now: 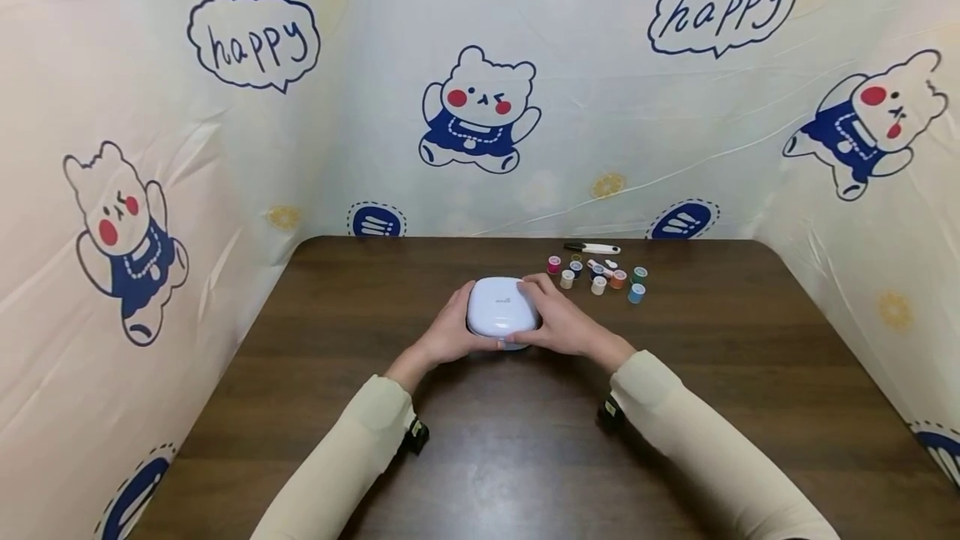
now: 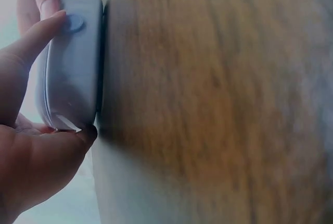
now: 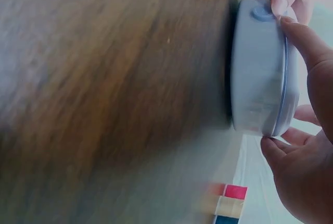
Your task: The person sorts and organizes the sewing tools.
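A pale rounded-square plastic case sits on the wooden table, its glossy lid closed, with faint lettering on top. My left hand holds its left side, the thumb along the front edge. My right hand grips the opposite side, fingers over the far right corner and thumb at the front. In the left wrist view, a round button shows on the case's front wall, with the left thumb tip at it. The right wrist view shows both thumbs meeting near the lid seam, just beside that button.
Behind and right of the case stand several thread spools, among them a pink one, an orange one and a blue one. A black-and-white slim tool lies near the table's back edge. A printed cloth hangs behind.
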`<move>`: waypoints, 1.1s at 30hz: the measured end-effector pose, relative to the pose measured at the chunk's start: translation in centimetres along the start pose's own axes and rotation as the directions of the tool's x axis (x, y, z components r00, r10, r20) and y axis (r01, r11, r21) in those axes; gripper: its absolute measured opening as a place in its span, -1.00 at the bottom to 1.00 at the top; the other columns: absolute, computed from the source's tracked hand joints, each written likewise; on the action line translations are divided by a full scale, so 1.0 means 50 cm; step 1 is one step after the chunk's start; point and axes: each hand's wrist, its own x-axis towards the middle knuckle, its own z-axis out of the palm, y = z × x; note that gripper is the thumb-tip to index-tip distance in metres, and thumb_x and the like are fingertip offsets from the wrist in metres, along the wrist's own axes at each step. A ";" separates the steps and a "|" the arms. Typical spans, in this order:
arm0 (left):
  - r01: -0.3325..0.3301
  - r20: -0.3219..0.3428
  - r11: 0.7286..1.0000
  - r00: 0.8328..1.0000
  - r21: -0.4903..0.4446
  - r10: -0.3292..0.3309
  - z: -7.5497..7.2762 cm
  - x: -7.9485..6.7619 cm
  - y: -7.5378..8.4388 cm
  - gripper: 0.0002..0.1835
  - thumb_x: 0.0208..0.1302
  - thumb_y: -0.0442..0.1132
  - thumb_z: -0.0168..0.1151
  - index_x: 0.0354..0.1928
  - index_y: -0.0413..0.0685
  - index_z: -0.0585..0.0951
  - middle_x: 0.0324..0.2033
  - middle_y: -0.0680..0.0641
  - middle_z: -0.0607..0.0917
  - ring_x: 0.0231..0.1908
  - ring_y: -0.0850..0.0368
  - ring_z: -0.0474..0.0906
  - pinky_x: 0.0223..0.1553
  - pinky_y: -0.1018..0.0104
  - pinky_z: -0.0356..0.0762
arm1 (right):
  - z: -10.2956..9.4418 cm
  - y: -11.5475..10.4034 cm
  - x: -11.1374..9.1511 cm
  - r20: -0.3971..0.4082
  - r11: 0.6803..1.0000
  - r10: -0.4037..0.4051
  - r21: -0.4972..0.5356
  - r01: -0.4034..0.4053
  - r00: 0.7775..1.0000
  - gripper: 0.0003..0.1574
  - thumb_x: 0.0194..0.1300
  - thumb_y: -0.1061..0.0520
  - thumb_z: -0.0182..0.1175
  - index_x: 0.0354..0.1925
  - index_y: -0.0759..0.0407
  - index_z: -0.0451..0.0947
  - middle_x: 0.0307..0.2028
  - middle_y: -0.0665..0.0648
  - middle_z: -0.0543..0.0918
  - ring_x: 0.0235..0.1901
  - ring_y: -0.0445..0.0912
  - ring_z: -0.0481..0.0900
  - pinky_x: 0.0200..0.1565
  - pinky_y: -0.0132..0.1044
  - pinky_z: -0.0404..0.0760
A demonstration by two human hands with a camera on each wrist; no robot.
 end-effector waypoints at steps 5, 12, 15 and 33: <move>0.013 -0.023 1.000 1.000 -0.018 -0.014 0.006 -0.003 -0.004 0.31 -0.09 -0.03 0.71 0.58 -0.19 0.02 0.42 -0.25 0.28 0.31 -0.16 0.33 0.32 -0.12 0.31 | 0.008 -0.001 0.000 -0.005 1.000 0.012 -0.008 -0.012 1.000 0.17 0.12 -0.28 0.52 0.45 0.28 0.29 0.35 0.26 0.28 0.18 0.10 0.45 0.22 -0.04 0.51; 0.040 -0.037 0.999 0.998 -0.028 -0.041 0.007 -0.006 0.001 0.27 -0.14 -0.08 0.74 0.54 -0.17 0.10 0.37 -0.25 0.33 0.27 -0.17 0.35 0.31 -0.11 0.32 | 0.015 -0.001 0.003 -0.022 0.999 0.029 -0.033 -0.029 0.999 0.19 0.07 -0.32 0.54 0.43 0.27 0.34 0.31 0.25 0.32 0.14 0.10 0.47 0.20 -0.06 0.53; 0.039 -0.039 0.999 0.998 -0.026 -0.040 0.007 -0.003 0.004 0.27 -0.16 -0.10 0.75 0.53 -0.17 0.11 0.36 -0.25 0.34 0.26 -0.17 0.36 0.30 -0.10 0.33 | 0.014 -0.005 0.004 -0.041 0.998 0.045 -0.046 -0.047 0.998 0.18 0.05 -0.33 0.54 0.41 0.27 0.37 0.31 0.26 0.34 0.13 0.10 0.49 0.19 -0.05 0.55; 0.050 0.000 0.998 0.999 -0.026 -0.050 -0.002 0.006 0.017 0.25 -0.14 -0.14 0.73 0.52 -0.20 0.09 0.32 -0.27 0.33 0.23 -0.16 0.36 0.27 -0.09 0.33 | 0.015 -0.005 0.010 -0.128 0.994 0.108 0.009 -0.107 0.986 0.12 -0.03 -0.31 0.60 0.34 0.25 0.50 0.25 0.22 0.47 0.13 0.07 0.50 0.17 -0.03 0.55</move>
